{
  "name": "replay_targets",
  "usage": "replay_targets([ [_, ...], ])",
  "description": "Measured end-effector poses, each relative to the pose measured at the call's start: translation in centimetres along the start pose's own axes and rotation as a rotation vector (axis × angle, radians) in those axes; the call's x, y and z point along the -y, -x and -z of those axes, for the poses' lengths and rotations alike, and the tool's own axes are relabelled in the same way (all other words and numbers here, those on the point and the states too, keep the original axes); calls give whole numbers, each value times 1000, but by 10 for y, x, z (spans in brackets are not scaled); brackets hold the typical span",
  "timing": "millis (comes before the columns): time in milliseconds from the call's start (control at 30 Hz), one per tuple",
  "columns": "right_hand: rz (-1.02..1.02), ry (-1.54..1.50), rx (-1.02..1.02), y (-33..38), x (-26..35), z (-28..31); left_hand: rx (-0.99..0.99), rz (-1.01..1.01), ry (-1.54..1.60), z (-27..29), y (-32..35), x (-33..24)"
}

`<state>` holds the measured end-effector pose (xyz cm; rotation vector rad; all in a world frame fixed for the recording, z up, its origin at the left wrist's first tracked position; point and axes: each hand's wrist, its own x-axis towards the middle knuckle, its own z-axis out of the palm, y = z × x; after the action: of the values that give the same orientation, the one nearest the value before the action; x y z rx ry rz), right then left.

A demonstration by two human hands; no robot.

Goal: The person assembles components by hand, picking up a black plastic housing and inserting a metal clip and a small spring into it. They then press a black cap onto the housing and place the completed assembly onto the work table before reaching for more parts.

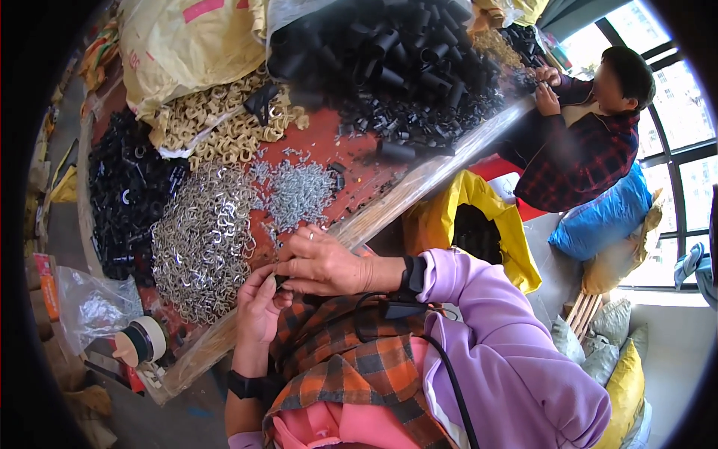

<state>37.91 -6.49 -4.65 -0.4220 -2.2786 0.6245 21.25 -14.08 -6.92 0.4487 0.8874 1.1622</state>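
My left hand [259, 307] and my right hand [321, 262] meet at the near wooden edge of the table. Their fingers pinch a small black part [280, 280] between them, mostly covered by the fingertips, so its exact kind is hidden. Just beyond the hands lies a heap of small grey screws [301, 193] on the red tabletop [303, 142]. To their left spreads a larger pile of shiny U-shaped metal pieces [203, 243]. Tan plastic rings or clips [224, 120] spill out behind it.
Black plastic parts [123, 194] cover the far left. Black tube pieces [389, 63] heap up at the back. A tan sack [187, 56] stands behind. At right, another person [580, 142] handles small parts. A yellow bag [516, 247] stands beside my right arm; spools [142, 340] sit at left.
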Motion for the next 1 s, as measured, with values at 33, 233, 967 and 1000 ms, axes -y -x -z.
replay_targets([
  [33, -9, -16, -8, -1, 0, 0, -9, 2, 3, 0, -1, 0],
  [233, 16, 3, 7, -7, 0, -2, -29, 0, 18, 0, 0, -1],
  [967, -524, 1045, -103, 57, -105, 107, -60, -18, -26, -2, 2, 2],
  [1000, -537, 1056, -67, 63, -112, 109, -56, -25, -29, -2, -1, 1],
])
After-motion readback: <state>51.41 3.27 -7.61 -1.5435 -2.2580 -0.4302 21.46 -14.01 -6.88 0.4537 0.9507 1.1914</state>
